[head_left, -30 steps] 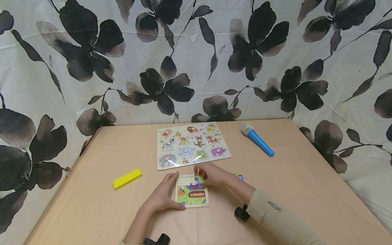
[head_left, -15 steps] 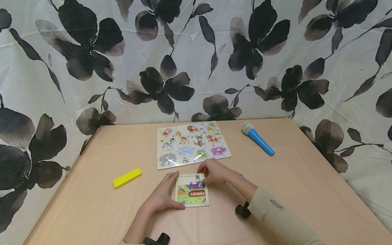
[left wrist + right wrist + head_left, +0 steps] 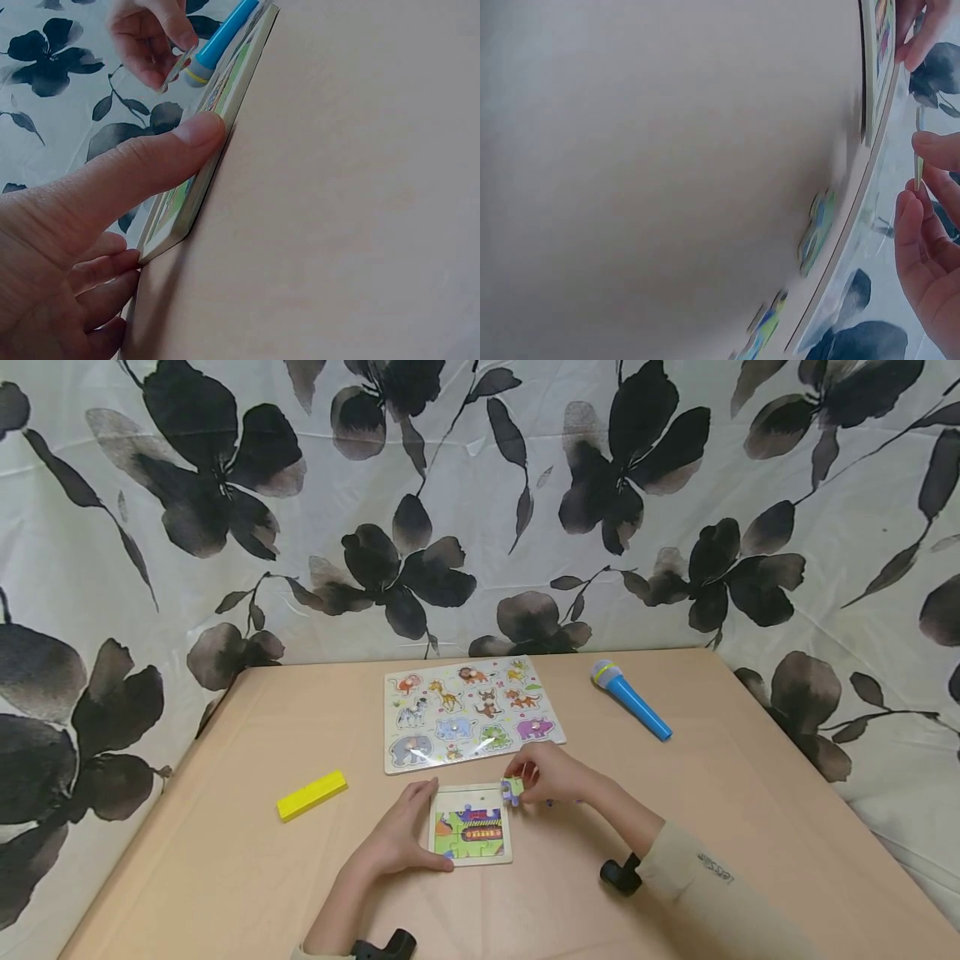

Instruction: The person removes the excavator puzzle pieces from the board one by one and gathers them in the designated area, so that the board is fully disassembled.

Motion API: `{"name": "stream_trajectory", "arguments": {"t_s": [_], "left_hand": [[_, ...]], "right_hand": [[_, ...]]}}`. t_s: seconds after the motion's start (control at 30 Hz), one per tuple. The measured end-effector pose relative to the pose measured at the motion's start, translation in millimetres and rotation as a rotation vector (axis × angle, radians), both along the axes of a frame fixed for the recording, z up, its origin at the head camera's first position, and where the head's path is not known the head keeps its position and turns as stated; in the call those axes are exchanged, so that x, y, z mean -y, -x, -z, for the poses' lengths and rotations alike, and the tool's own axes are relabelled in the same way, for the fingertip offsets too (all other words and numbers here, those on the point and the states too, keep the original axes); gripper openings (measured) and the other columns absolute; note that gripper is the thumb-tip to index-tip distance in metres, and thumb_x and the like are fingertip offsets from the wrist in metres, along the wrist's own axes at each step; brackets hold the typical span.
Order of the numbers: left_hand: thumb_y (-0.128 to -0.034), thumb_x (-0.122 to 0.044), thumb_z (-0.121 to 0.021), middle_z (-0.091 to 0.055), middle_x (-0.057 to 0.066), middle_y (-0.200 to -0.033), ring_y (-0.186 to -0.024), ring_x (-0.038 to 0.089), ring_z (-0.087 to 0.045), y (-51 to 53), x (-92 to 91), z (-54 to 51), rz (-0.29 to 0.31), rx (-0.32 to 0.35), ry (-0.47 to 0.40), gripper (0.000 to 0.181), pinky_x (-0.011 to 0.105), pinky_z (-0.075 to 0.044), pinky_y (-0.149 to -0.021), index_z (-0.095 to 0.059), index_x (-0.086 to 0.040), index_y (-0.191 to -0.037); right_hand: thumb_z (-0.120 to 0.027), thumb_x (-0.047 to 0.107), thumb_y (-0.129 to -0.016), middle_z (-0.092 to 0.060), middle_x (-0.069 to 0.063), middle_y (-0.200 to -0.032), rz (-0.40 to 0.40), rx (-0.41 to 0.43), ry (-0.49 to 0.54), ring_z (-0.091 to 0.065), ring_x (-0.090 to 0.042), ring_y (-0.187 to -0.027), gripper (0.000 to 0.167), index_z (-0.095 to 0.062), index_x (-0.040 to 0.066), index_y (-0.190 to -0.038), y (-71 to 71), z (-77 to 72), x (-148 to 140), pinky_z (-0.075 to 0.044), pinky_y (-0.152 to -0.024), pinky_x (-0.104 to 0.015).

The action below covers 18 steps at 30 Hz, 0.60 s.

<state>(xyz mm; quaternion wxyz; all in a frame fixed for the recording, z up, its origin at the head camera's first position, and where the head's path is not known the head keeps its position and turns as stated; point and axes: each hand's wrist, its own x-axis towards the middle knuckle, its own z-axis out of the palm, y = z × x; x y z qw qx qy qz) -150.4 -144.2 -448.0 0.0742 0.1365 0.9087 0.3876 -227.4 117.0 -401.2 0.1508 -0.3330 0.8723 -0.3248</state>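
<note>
Purple-green piece (image 3: pixel 512 791): half a second ago I was dipping it over the tray's upper part; now I am drawing it away towards 2 o'clock and holding it in the air, apart from the tray.
Puzzle tray (image 3: pixel 483 862): it is lying flat in front of me and staying put, its pale upper strip now showing bare; the assembled pieces (image 3: pixel 480 835) are filling the lower part. I am judging from this that the top is still lacking its pieces and that the one in my fingers is not yet seated.
Right hand (image 3: pixel 551 774): I am pinching that piece between thumb and fingertips, the gap between them no wider than its thin edge.
Left hand (image 3: pixel 405 835): I am gripping the tray from 9 o'clock, thumb pressing the near rim, fingers lying along the side, the hand spread across its height.
Loose pieces (image 3: pixel 817 232): at least two are lying on the table (image 3: pixel 225 877), towards 3 o'clock of the tray, mostly hidden under my right arm in the head view.
Farther out: the animal board (image 3: pixel 477 758) is lying at 12 o'clock, the blue microphone (image 3: pixel 636 703) at 2, the yellow block (image 3: pixel 312 797) at 9.
</note>
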Motion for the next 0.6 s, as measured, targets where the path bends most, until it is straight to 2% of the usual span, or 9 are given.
{"name": "stream_trajectory", "arguments": {"t_s": [0.3, 0.6], "left_hand": [[-0.0474, -0.033, -0.09, -0.034, 0.015, -0.138, -0.127, 0.036, -0.033, -0.7, -0.2, -0.3, 0.002, -0.003, -0.004, 0.116, 0.047, -0.029, -0.104, -0.03, 0.002, -0.14], [-0.0478, -0.033, -0.09, -0.034, 0.014, -0.138, -0.127, 0.035, -0.033, -0.6, -0.5, -0.3, 0.004, -0.001, -0.001, 0.116, 0.047, -0.03, -0.104, -0.03, 0.001, -0.14]], "right_hand": [[-0.077, 0.01, -0.072, -0.059, 0.003, -0.084, 0.049, -0.034, -0.02, -0.055, -0.017, -0.077, 0.028, -0.069, 0.009, -0.099, -0.6, -0.8, -29, -0.051, -0.064, -0.022], [-0.077, 0.007, -0.07, -0.061, -0.001, -0.088, 0.079, -0.042, 0.008, -0.056, -0.018, -0.075, 0.029, -0.069, 0.005, -0.098, -2.1, -2.5, -64, -0.053, -0.064, -0.025]]}}
